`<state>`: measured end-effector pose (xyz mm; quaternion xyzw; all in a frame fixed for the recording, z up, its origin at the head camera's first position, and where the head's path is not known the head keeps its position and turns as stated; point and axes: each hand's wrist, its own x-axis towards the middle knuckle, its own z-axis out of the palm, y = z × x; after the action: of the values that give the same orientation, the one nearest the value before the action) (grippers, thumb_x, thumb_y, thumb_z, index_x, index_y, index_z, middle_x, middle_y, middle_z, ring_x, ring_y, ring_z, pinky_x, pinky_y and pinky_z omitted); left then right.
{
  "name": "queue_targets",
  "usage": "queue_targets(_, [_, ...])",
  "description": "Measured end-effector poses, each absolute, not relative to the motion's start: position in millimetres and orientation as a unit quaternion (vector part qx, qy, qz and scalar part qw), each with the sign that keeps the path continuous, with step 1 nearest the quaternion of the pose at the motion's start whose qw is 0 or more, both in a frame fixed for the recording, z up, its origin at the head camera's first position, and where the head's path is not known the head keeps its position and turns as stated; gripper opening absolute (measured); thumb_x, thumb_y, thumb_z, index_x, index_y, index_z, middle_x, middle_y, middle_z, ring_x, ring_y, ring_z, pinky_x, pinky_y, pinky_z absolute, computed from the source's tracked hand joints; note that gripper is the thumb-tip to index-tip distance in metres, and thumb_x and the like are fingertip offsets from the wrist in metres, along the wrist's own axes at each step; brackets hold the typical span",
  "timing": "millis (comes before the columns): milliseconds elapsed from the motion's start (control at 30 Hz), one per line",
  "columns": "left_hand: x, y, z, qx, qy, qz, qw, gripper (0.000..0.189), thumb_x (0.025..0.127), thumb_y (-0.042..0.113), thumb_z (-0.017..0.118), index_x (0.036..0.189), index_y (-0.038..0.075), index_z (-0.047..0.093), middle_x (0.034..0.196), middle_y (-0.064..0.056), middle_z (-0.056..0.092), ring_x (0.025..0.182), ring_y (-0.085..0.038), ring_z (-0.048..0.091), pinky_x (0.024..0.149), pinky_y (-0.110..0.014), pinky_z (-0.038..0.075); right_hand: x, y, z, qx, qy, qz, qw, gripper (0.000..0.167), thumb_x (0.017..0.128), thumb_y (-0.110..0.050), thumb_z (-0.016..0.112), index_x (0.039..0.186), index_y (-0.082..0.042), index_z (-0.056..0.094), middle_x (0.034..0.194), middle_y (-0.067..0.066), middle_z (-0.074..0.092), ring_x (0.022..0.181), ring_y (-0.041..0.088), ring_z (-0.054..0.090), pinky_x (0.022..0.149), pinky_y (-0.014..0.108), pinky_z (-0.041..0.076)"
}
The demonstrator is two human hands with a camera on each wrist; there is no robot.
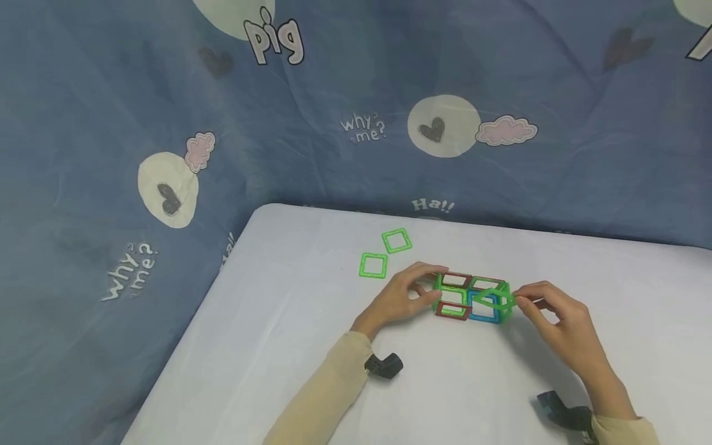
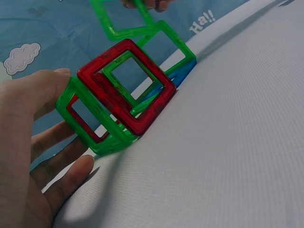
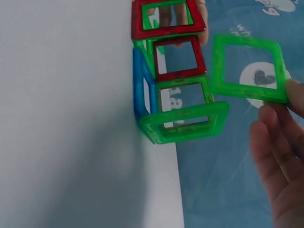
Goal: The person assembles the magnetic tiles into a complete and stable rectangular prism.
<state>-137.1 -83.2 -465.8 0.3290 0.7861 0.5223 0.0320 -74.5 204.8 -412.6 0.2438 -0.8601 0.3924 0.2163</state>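
Observation:
A hollow box of magnetic tile frames stands on the white table, with red [image 2: 160, 110], green and blue [image 3: 138, 85] squares. My left hand [image 1: 399, 295] grips its left end, thumb in front and fingertips at the back edge. Between thumb and fingers, my right hand [image 1: 567, 324] pinches a green square magnetic tile [image 3: 217, 66]. That tile is raised and tilted over the box's right part; whether it touches the box I cannot tell. A green square [image 3: 185, 130] forms the box's right end.
Two loose green square tiles, one nearer [image 1: 361, 265] and one farther back [image 1: 400, 250], lie left of the box. Behind the white table [image 1: 311, 272] hangs a blue printed cloth [image 1: 345, 173]. Dark devices [image 1: 385, 366] sit at both wrists.

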Motion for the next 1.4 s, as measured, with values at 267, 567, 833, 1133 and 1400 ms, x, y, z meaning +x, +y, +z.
queue_targets(267, [-138.9, -82.2, -465.9, 0.328, 0.79, 0.517, 0.036, 0.045, 0.092, 0.032, 0.061, 0.135, 0.031, 0.048, 0.129, 0.013, 0.053, 0.114, -0.001, 0.052, 0.083, -0.019, 0.052, -70.5, 206.4, -412.4, 0.251, -0.867, 0.372, 0.216, 0.028, 0.074, 0.01, 0.073, 0.093, -0.011, 0.068, 0.089, -0.004, 0.066, 0.086, -0.008, 0.055, 0.075, 0.005, 0.045])
queue_targets(567, [-143.5, -79.8, -461.4, 0.335, 0.774, 0.535, 0.04, 0.047, 0.09, 0.023, 0.065, 0.134, 0.027, 0.05, 0.129, 0.003, 0.055, 0.113, -0.012, 0.054, 0.082, -0.024, 0.053, -69.6, 205.8, -412.1, 0.251, -0.871, 0.368, 0.205, 0.03, 0.071, 0.01, 0.075, 0.092, -0.01, 0.069, 0.091, -0.006, 0.066, 0.083, -0.006, 0.055, 0.073, 0.006, 0.044])
queue_targets(833, [-148.1, -83.1, -456.0, 0.329, 0.778, 0.534, 0.045, 0.046, 0.091, 0.024, 0.064, 0.134, 0.031, 0.05, 0.126, 0.004, 0.056, 0.11, -0.007, 0.054, 0.082, -0.022, 0.053, -73.6, 201.1, -408.2, 0.273, -0.858, 0.378, 0.213, 0.032, 0.071, 0.012, 0.073, 0.094, -0.01, 0.07, 0.091, -0.006, 0.066, 0.082, -0.003, 0.056, 0.074, 0.006, 0.044])
queue_targets(1133, [-144.0, -95.3, -451.2, 0.315, 0.783, 0.536, 0.031, 0.045, 0.091, 0.027, 0.063, 0.134, 0.031, 0.05, 0.126, 0.007, 0.055, 0.11, -0.007, 0.053, 0.083, -0.023, 0.053, -81.9, 189.7, -406.5, 0.301, -0.848, 0.39, 0.198, 0.029, 0.072, 0.012, 0.073, 0.092, -0.008, 0.07, 0.092, -0.003, 0.061, 0.082, 0.002, 0.055, 0.072, 0.009, 0.044])
queue_targets(1400, [-146.7, -105.3, -442.7, 0.314, 0.784, 0.535, 0.007, 0.045, 0.091, 0.026, 0.063, 0.135, 0.029, 0.049, 0.129, 0.01, 0.054, 0.115, -0.004, 0.051, 0.082, -0.023, 0.053, -91.4, 182.1, -395.5, 0.304, -0.852, 0.378, 0.196, 0.023, 0.072, 0.009, 0.075, 0.089, -0.007, 0.071, 0.094, 0.004, 0.054, 0.085, 0.011, 0.053, 0.073, 0.011, 0.045])
